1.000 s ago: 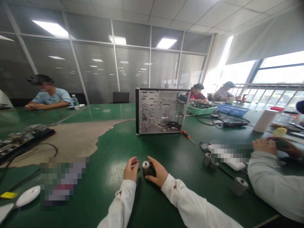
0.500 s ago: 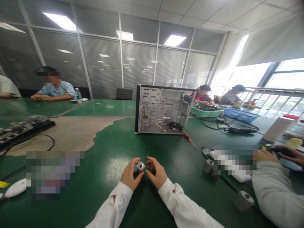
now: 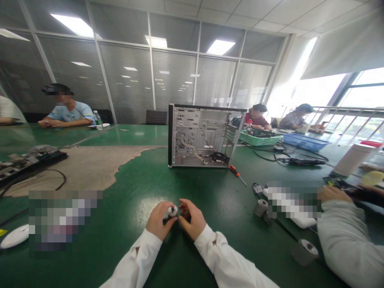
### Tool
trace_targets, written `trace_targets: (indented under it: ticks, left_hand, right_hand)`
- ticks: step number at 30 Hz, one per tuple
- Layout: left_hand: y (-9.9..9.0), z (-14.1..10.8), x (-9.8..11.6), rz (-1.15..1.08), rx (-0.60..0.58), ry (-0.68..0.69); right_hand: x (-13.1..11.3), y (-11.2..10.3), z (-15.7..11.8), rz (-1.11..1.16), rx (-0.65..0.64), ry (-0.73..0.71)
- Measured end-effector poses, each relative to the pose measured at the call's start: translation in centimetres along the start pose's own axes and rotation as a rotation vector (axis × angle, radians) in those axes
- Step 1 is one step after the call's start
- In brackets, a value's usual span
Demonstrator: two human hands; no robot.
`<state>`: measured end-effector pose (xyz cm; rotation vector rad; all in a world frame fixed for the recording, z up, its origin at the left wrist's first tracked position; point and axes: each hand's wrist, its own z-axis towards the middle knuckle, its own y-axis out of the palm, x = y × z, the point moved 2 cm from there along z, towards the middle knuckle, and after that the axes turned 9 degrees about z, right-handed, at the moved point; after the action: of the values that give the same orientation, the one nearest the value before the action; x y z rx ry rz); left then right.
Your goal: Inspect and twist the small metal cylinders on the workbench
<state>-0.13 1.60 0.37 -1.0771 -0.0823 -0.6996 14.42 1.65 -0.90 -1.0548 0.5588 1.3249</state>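
Note:
My left hand (image 3: 158, 220) is closed around a small silver metal cylinder (image 3: 172, 213), thumb and fingers on its sides. A dark stub stands up from the middle of its round top; it looks like a small motor, though I cannot be sure. Just right of it, my right hand (image 3: 193, 219) is curved with thumb and fingers apart and nothing between them. Both hands are low over the green table (image 3: 192, 184).
An opened computer case (image 3: 207, 138) stands ahead, with a red-handled screwdriver (image 3: 237, 174) by its right corner. Two similar cylinders (image 3: 262, 207) lie to the right near a co-worker's sleeve (image 3: 342, 228). Green (image 3: 261, 139) and blue baskets (image 3: 306, 143) stand farther back.
My left hand has closed in on the cylinder, whose top now shows a dark upright stub. The right hand stays curved beside it. The view has shifted slightly.

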Motion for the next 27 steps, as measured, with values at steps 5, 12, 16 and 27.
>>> trace_targets:
  ticks: [5, 12, 16, 27]
  left_hand:
    - [0.4, -0.2, -0.3, 0.021, 0.022, 0.039]
    - [0.3, -0.3, -0.3, 0.003, 0.078, -0.012]
    - [-0.1, -0.3, 0.1, -0.028, 0.061, -0.066]
    - [0.3, 0.1, -0.3, -0.716, 0.158, -0.446]
  right_hand:
    - [-0.2, 0.0, 0.0, -0.012, -0.025, -0.003]
    - [-0.4, 0.0, -0.1, -0.035, -0.028, -0.006]
    - [-0.3, 0.1, -0.1, -0.048, -0.033, -0.020]
    - [-0.8, 0.1, -0.2, -0.026, -0.051, -0.040]
